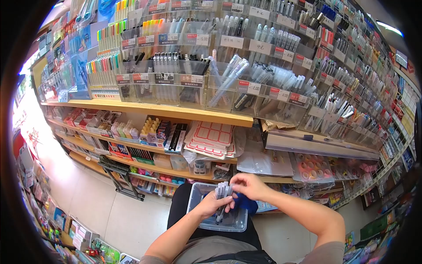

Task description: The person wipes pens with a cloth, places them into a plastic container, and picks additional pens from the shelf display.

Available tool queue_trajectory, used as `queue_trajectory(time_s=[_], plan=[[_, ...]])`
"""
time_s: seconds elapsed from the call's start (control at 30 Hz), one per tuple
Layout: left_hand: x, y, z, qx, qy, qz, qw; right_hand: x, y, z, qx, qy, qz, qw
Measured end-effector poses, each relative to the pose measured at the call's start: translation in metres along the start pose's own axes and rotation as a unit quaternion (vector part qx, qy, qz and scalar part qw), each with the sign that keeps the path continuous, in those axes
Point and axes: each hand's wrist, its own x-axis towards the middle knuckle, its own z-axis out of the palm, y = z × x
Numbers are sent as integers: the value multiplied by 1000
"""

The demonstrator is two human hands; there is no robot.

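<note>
My left hand (213,204) is wrapped round a bundle of slim pens (223,190), which stand roughly upright in its grip. Just right of the bundle's top, my right hand (251,186) has its fingers bent together in a pinch. What those fingers hold, if anything, is too small to make out. Both hands are above a clear plastic box (236,225) that rests on my lap. Something dark blue (247,203) shows under my right hand, at the box's right side.
Ahead rises a pen display rack (193,79) with clear pockets and price tags. Beneath its wooden ledge (176,110) are shelves of boxed stationery and red-framed label sheets (212,134). A dark folding stand (121,178) is on the tiled floor (92,193) at left.
</note>
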Motion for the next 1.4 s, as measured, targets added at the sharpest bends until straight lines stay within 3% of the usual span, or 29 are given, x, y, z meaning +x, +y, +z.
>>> queue_trajectory(time_s=[0.03,0.07,0.27,0.33,0.47,0.57,0.77,0.93,1.17,1.4], plan=[[-1,1,0,-8,2,-3,1000,2,-10,-4,20,21,-4,1000],[-1,1,0,-15,5,-6,1000,0,-25,-11,54,47,52,996],[3,-5,-4,-9,12,0,1000,0,-33,-20,144,58,99,983],[3,-5,-2,6,17,-2,1000,-1,-33,-13,82,74,95,989],[2,-5,-3,-13,21,7,1000,0,-40,-19,106,147,9,983],[2,-5,-6,-10,29,9,999,-2,-92,-58,42,245,-107,963],[4,-4,-2,-12,28,1,1000,-26,-199,-159,-18,491,-376,785],[5,-3,-1,-4,24,3,1000,-28,-219,-218,-167,568,-409,695],[4,-7,-3,0,23,-4,1000,5,-188,-229,-236,439,-289,817],[5,-6,-5,-3,24,-8,1000,23,-176,-231,-215,400,-245,857]])
